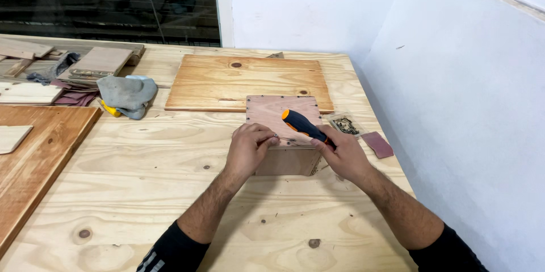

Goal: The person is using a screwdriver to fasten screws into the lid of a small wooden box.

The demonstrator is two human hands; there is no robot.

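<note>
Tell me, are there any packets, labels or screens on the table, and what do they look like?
Small clear packet: flat on the workbench, just right of the small plywood box and beyond the right hand; roughly square, see-through with dark bits inside.
No labels, signs or screens show.

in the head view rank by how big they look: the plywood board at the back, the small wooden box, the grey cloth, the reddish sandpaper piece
1. plywood board
2. small wooden box, partly hidden by the hands
3. grey cloth
4. reddish sandpaper piece

The board lies farther from the camera yet looks largest.
</note>
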